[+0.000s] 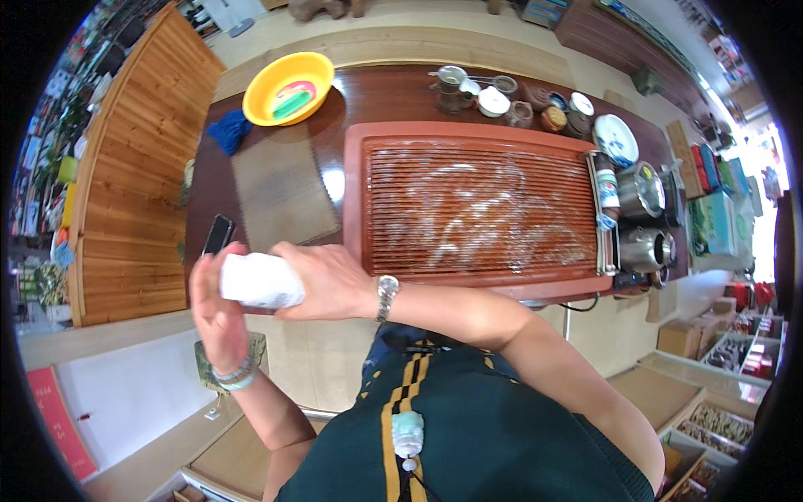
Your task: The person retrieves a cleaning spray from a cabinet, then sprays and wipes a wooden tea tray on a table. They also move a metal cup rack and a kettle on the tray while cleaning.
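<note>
A white container (258, 279) lies on its side in the air above the table's near left edge. My right hand (329, 282), with a metal watch at the wrist, grips its right end. My left hand (219, 307), wearing bangles, is upright at the container's left end, palm turned towards it and fingers stretched. Whether the left palm touches the container cannot be seen. To the right of my hands is a reddish-brown slatted tea tray (354, 207), its slats wet and streaked with white foam. A dark phone (218, 233) rests just beyond my left fingers.
A yellow basin (254, 94) holding green and pink items stands at the far left, by a blue cloth (230, 132) and a brown mat (285, 188). Teaware, including a white lidded bowl (494, 102), lines the back. Steel kettles (640, 248) stand right of the tray.
</note>
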Motion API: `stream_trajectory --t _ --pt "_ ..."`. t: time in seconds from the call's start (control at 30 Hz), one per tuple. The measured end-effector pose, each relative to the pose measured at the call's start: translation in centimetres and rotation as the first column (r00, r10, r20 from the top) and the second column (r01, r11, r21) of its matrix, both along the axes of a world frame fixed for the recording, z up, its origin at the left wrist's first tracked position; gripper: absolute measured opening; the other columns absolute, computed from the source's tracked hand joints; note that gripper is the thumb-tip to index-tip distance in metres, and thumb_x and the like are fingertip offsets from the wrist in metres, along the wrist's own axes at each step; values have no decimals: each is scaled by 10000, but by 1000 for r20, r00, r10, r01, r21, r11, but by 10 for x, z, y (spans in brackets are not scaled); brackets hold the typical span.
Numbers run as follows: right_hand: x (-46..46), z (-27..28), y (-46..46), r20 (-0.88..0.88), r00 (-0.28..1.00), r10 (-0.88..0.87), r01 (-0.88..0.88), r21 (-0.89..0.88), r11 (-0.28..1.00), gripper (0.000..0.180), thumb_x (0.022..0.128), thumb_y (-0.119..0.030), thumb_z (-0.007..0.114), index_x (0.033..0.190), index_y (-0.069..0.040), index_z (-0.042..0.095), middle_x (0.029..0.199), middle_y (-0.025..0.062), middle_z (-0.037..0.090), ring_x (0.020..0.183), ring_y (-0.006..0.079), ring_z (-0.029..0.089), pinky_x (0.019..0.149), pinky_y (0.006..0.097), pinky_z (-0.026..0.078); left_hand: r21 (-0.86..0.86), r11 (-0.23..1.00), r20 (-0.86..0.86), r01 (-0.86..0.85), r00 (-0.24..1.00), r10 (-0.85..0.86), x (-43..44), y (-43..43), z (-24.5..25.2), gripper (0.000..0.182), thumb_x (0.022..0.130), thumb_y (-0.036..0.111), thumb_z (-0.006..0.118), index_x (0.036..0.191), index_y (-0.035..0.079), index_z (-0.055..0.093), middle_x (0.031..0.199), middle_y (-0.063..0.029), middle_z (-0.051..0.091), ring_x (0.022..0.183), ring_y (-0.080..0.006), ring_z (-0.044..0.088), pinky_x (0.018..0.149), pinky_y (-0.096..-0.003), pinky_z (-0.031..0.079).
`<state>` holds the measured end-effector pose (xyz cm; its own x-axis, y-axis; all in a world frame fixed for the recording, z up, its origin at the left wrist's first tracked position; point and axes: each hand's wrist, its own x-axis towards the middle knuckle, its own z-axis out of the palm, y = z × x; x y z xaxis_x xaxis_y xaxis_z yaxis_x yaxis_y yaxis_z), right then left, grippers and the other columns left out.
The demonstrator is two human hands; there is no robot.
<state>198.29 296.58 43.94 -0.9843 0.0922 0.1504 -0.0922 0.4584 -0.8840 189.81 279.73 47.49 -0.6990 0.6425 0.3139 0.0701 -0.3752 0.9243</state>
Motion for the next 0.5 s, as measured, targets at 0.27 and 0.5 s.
stream_trajectory --t 0.27,0.5 --pt "-2 -24 -22 2 957 291 -280 -266 922 640 492 -410 850 937 -15 614 846 168 686 790 319 675 728 388 531 -312 930 -104 -193 980 169 4 -18 -19 114 842 0 590 933 -55 631 951 -147 640 912 -225 612 880 -359 478" --pt "-9 -42 -37 -76 953 293 -295 -450 843 692 491 -322 885 1008 22 579 925 147 686 869 257 675 796 339 524 -284 947 -154 -152 982 112 -7 -25 -32 340 878 207 605 1121 -30 588 1179 -180 559 1049 -276 562 1039 -449 400"
